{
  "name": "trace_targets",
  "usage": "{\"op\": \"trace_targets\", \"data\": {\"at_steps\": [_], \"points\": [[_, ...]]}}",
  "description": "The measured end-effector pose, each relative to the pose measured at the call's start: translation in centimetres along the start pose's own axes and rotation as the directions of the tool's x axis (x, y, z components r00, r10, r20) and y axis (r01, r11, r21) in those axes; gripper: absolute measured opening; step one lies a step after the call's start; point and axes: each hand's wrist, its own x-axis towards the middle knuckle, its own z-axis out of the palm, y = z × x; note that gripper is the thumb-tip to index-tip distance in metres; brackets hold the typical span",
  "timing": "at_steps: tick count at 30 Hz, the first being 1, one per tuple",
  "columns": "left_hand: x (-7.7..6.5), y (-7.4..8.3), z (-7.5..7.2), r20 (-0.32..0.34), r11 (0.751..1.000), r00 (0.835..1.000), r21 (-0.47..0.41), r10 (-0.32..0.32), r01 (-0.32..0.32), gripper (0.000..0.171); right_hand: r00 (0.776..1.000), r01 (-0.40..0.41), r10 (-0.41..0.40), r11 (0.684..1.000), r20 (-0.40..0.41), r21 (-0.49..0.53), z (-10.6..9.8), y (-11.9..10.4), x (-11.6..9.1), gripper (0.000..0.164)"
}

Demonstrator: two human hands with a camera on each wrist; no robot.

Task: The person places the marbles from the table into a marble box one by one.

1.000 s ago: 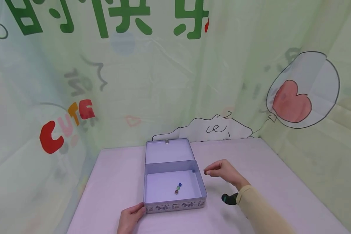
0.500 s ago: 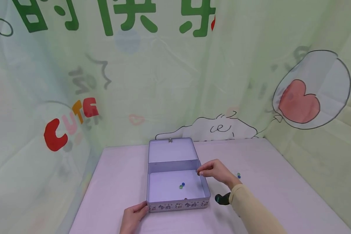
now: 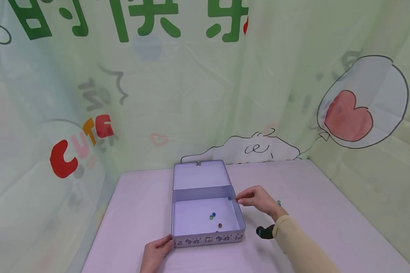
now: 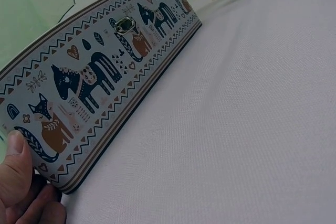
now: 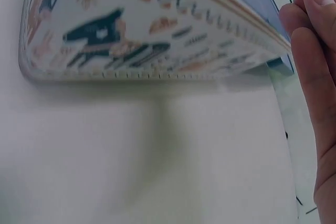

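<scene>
An open tin box [image 3: 208,240] with a printed animal pattern stands on the table. Inside lie a blue marble [image 3: 213,214], a green marble [image 3: 211,217] and a brown marble [image 3: 220,225]; another marble peeks above the front wall. A bluish marble [image 3: 229,198] shows in the back right corner. My left hand [image 3: 156,253] grips the front left corner, its thumb [image 4: 17,156] against the patterned front. At the right rim hovers my right hand [image 3: 259,199], fingertips close together, and no marble shows between them.
The raised lid [image 3: 199,176] leans back behind the box. On the table right of the box, green and blue marbles [image 3: 278,203] lie partly behind the right wrist. A dark strapped device [image 3: 264,232] hangs under that wrist. Printed curtains [image 3: 150,94] enclose the table.
My right hand moved over the rim with a brown marble, let it go, and drew back slightly right. A brown marble now lies near the box's front. The left hand keeps its hold.
</scene>
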Motion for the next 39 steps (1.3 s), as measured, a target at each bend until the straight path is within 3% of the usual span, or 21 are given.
{"op": "trace_targets", "data": {"at_steps": [4, 13, 18, 28, 39], "points": [[-0.1, 0.1, 0.0, -0.005, 1.0, 1.0, 0.004, -0.011, 0.011, 0.044, 0.999, -0.032, 0.031, 0.999, -0.035, -0.022, -1.7, 1.3, -1.1, 0.021], [-0.7, 0.5, -0.6, -0.03, 0.999, 0.999, 0.033, -0.018, 0.019, 0.044, 0.988, -0.117, 0.113, 0.992, -0.102, -0.039, -6.9, 7.0, -5.1, 0.034], [-0.7, 0.5, -0.6, -0.032, 1.0, 0.999, 0.028, -0.012, 0.013, 0.043, 0.984, -0.136, 0.131, 0.99, -0.118, -0.041, -8.5, 9.0, -6.7, 0.034], [-0.6, 0.3, -0.3, -0.032, 1.0, 0.999, 0.022, -0.004, 0.005, 0.042, 0.964, -0.24, 0.226, 0.966, -0.138, -0.099, -7.9, 12.2, -7.2, 0.025], [-0.4, 0.3, -0.1, -0.015, 1.0, 1.0, 0.01, 0.004, -0.003, 0.042, 0.963, -0.235, 0.206, 0.957, -0.173, -0.169, -6.9, 13.3, -7.8, 0.022]]}}
